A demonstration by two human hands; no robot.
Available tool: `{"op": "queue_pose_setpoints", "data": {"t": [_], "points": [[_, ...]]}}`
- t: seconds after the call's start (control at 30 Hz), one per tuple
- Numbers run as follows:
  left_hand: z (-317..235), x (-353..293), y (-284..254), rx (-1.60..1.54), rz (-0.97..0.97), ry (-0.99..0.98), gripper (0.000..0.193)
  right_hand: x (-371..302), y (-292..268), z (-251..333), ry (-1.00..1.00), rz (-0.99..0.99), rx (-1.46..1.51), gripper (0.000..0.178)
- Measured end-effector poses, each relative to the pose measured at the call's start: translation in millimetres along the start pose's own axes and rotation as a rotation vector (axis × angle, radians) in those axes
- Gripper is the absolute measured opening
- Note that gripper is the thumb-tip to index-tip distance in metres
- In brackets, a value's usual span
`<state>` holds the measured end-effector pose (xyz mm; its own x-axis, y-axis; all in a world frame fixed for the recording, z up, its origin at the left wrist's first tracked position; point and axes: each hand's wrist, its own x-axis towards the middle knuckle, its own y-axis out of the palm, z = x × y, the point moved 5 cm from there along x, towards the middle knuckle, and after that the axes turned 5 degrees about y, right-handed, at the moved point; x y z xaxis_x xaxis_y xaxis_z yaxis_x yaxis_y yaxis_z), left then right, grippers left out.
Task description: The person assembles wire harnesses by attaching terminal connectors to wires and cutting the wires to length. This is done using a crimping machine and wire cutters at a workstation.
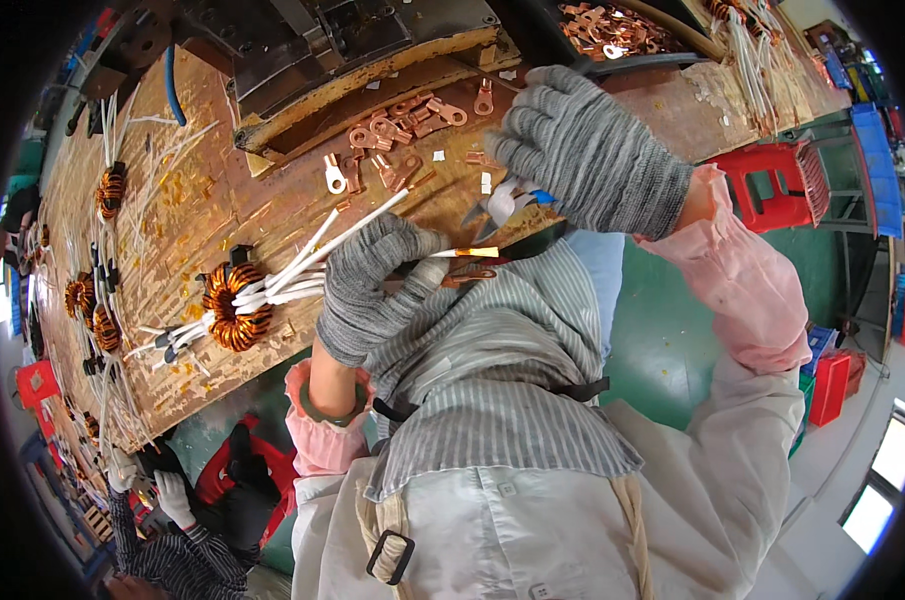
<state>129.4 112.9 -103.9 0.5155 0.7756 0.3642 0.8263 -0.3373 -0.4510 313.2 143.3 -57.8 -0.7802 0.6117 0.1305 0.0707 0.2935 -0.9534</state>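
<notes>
My left hand (377, 290), in a grey knitted glove, is closed round a bundle of white wires (297, 285). The wires come out of a copper-wound ring coil (236, 306) lying on the bench. One wire, with a yellowish end (477, 252), sticks out past my thumb, and a brown-copper piece (469, 276) shows just below it. My right hand (592, 150), gloved alike, is above the bench's near edge with fingers curled; what they hold, if anything, is hidden. Right below it is a white-and-blue tool (512, 203) with grey tips, its kind unclear.
Loose copper cable lugs (402, 130) lie in front of a dark metal machine (362, 60). More fill a black tray (617, 35) at the back right. Other wound coils (107, 195) line the left. A red stool (772, 185) stands right; a co-worker's gloved hands (175, 498) show lower left.
</notes>
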Motion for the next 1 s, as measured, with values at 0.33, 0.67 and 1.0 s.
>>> {"op": "queue_pose_setpoints", "data": {"t": [0.33, 0.67, 1.0], "points": [[-1.7, 2.5, 1.6, 0.039, 0.068, 0.016, 0.02, -0.4, 15.6, 20.5, -0.143, 0.029, 0.013, 0.03], [0.9, 2.4, 1.2, -0.008, 0.109, 0.036, 0.02, 8.7, 13.7, 25.4, -0.121, -0.012, 0.042, 0.019], [0.3, 3.7, -2.7, -0.078, 0.077, 0.058, 0.021, 2.7, 24.2, 25.9, -0.046, 0.053, 0.154, 0.02]]}}
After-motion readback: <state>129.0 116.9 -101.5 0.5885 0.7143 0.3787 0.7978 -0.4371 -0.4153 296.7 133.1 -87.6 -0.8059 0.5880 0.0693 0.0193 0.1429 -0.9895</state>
